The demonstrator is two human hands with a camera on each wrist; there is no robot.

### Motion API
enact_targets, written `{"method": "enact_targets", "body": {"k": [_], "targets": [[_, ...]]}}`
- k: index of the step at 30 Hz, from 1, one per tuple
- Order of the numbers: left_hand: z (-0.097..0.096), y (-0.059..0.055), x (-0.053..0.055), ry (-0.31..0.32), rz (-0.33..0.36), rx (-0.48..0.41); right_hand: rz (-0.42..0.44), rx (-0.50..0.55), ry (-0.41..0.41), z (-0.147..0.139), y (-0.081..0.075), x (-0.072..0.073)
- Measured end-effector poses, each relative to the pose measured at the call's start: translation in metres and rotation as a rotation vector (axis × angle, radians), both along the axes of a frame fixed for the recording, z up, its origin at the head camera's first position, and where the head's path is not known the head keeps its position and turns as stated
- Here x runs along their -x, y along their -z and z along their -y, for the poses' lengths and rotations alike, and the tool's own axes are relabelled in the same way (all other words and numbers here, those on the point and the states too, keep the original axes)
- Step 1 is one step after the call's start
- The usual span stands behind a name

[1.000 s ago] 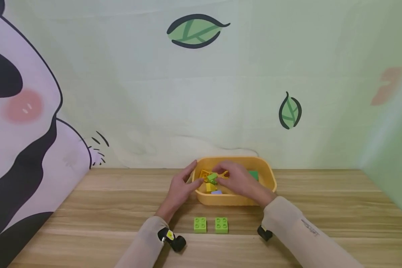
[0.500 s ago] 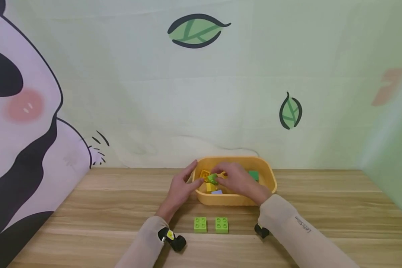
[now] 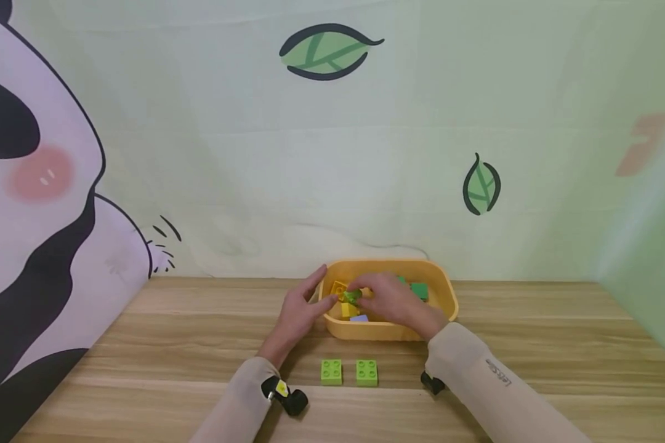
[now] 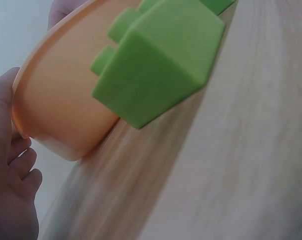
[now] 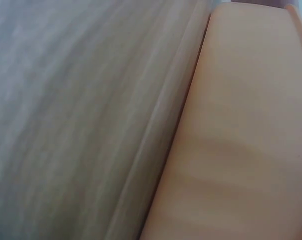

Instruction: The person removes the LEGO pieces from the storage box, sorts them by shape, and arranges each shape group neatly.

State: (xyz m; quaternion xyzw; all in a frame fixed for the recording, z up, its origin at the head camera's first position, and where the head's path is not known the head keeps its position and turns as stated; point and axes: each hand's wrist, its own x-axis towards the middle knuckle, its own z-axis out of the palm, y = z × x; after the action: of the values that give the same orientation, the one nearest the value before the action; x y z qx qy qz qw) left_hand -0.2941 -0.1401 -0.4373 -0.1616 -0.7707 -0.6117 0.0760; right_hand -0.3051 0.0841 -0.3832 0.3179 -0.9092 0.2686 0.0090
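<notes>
A yellow-orange plastic basin [image 3: 377,331] stands on the table against the wall. My left hand [image 3: 299,311] grips its left end, thumb over the rim, other fingers along the outside in the left wrist view. Inside the basin, my right hand [image 3: 396,301] pinches a light green toy brick [image 3: 352,296], partly covered by its fingers. Around it lie a yellow brick [image 3: 348,310], an orange-yellow brick [image 3: 338,289] and a pale blue brick [image 3: 359,318]. The right wrist view shows only the basin's outer wall [image 5: 235,130] and the tabletop.
Two light green four-stud bricks, a left one [image 3: 331,372] and a right one [image 3: 367,373], sit side by side in front of the basin. Dark green bricks [image 3: 419,291] lie in its right half. Behind the table [image 3: 199,344] hangs a panda-print backdrop [image 3: 227,154].
My right hand has shifted slightly left and lower in the basin, turning the light green brick. Another dark green piece now shows behind the hand. My left hand stays put.
</notes>
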Motion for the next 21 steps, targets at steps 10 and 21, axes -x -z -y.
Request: {"method": "enact_targets", "body": {"k": [10,21], "targets": [[-0.0013,-0.0007,-0.0003,-0.009,0.013,0.013,0.001,-0.049,0.059,0.0013,0.0007,0.0021],[-0.0013,-0.0022,-0.0014,-0.011,0.021,0.028,-0.024,-0.049,0.091,0.0007,0.0016,0.0016]]}}
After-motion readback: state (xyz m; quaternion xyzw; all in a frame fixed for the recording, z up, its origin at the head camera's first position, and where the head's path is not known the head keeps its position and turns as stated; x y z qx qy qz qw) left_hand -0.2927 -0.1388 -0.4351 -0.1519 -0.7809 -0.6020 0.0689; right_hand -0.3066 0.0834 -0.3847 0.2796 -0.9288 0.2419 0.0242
